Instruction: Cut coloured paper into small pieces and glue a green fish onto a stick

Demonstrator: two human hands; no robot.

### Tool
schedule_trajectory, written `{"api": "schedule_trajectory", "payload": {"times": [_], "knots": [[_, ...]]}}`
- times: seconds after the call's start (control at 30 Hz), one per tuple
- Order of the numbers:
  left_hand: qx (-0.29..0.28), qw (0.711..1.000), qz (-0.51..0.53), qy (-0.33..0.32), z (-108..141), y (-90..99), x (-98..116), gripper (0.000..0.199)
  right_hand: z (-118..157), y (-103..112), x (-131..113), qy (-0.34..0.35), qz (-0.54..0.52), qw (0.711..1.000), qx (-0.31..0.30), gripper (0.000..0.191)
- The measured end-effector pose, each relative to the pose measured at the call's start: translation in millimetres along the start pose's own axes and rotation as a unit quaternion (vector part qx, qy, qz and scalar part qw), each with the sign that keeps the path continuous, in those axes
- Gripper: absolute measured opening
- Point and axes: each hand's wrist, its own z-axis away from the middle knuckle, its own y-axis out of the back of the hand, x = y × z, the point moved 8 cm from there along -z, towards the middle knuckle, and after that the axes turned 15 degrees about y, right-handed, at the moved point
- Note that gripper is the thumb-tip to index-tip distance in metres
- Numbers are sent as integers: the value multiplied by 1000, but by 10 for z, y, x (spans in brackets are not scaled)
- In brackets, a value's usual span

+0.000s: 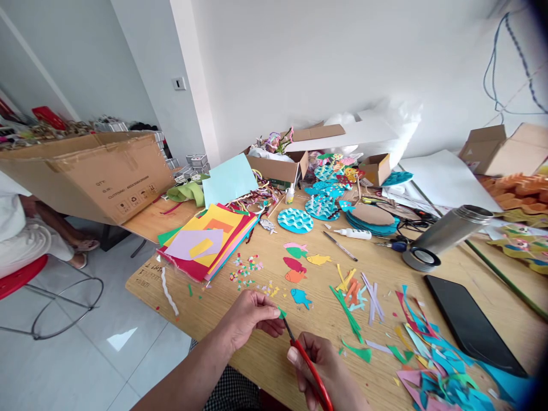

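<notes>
My left hand (252, 315) pinches a small green paper piece (281, 312) between thumb and fingers near the table's front edge. Red-handled scissors (311, 368) are held in my right hand (323, 365), their dark blades pointing up and left to the green piece. Just beyond my hands lie paper fish: a blue fish (301, 298), an orange fish (295, 276), a yellow fish (319, 260), and a pink one (295, 246). Tiny colored paper bits (246, 268) are scattered left of the fish. Green paper strips (346, 314) lie to the right.
Stacked colored paper (201, 242) sits at the left. A black phone (473, 322), paper scraps (449, 371) and a steel flask (454, 228) are on the right. Behind are blue wavy discs (295, 220) and a glue bottle (357, 233). A person sits at far left by a large carton (111, 177).
</notes>
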Motion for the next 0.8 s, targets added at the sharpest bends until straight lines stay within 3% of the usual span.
{"api": "schedule_trajectory", "payload": {"times": [0.23,0.8], "knots": [[-27,1000,-4,-3,29,-50,-5,22,-14,15,34,2,9,1000,6,55],[-1,1000,-3,-8,52,-52,11,23,20,-3,-89,-3,3,1000,8,52]]}}
